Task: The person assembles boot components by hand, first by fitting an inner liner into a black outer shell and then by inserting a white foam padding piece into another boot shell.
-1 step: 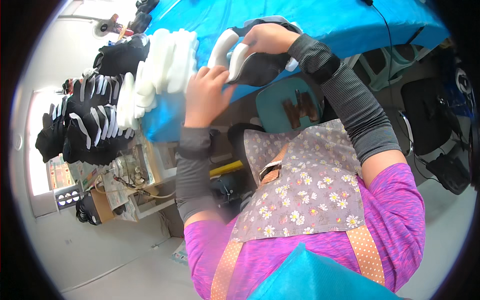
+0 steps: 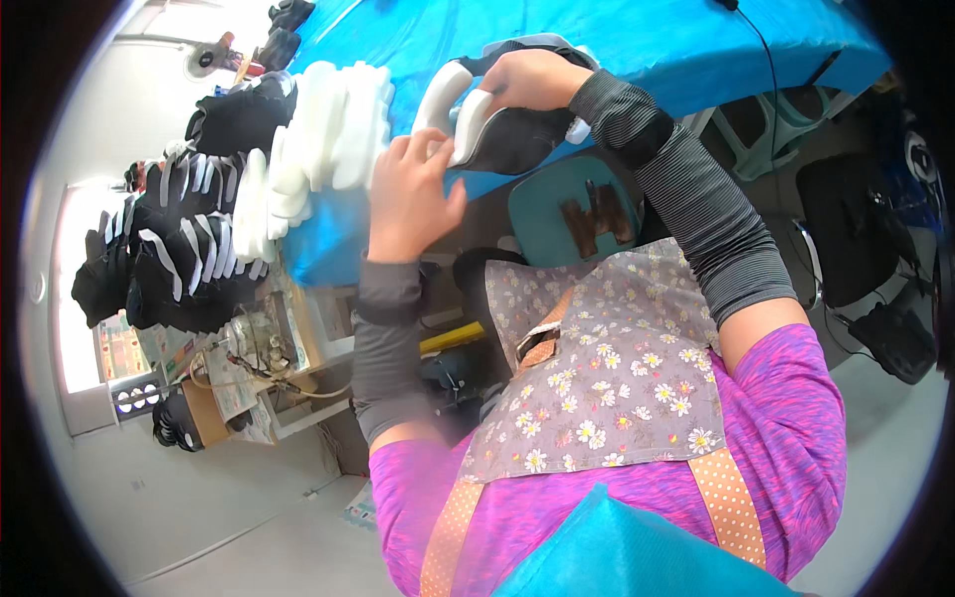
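Padded black piece, upper middle of frame, by blue surface edge. Right hand grip clasps it. Left hand thumb has swung clear, grip loosened; right likely steadies alone. White pads upper left.

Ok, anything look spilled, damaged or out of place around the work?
Nothing plainly stands out. The curved white foam-like pieces sit grouped on the blue-covered table, and the curved black-and-white padded piece in the right hand shows no visible damage.
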`<state>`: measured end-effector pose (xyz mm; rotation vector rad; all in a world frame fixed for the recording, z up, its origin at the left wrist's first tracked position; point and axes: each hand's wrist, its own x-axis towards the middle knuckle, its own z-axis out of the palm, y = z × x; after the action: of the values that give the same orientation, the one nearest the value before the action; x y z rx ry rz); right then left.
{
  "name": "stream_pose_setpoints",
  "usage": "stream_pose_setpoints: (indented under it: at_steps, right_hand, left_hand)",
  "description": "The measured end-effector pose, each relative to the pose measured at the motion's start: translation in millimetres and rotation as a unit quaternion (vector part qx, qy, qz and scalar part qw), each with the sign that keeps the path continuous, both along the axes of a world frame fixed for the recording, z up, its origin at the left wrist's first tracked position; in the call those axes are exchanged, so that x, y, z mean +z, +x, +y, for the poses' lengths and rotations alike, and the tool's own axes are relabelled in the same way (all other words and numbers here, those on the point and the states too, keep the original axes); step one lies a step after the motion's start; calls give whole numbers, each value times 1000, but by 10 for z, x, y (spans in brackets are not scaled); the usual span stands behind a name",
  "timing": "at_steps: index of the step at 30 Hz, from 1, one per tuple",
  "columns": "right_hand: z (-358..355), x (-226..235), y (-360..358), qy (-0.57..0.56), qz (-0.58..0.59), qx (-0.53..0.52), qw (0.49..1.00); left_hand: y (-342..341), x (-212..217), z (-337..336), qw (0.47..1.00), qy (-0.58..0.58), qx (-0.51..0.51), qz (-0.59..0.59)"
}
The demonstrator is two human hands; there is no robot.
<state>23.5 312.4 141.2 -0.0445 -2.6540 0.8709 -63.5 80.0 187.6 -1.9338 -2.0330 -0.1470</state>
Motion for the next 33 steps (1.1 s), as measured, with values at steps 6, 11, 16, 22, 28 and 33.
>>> stream_pose_setpoints:
  at_steps: [6, 11, 16, 22, 28, 33]
  right_hand:
    - [-48, 11, -22, 9, -3, -15, 1000]
    - [-42, 80, 42, 5, -12, 4, 1000]
    - [40, 103, 37, 14, -53, 21, 998]
    - [20, 95, 43, 14, -54, 50, 997]
    - [145, -46, -48, -49, -30, 105, 993]
    - [142, -121, -80, -104, -9, 105, 989]
  left_hand:
    - [36, -249, 74, 988, 105, 12, -108]
    - [-110, -452, 103, 979, 115, 71, -154]
    - [-96, -468, 195, 970, 141, 64, -187]
    - [-122, -428, 175, 981, 116, 82, -134]
    - [-71, -162, 150, 985, 33, 11, -171]
    - [115, -262, 372, 958, 125, 41, -253]
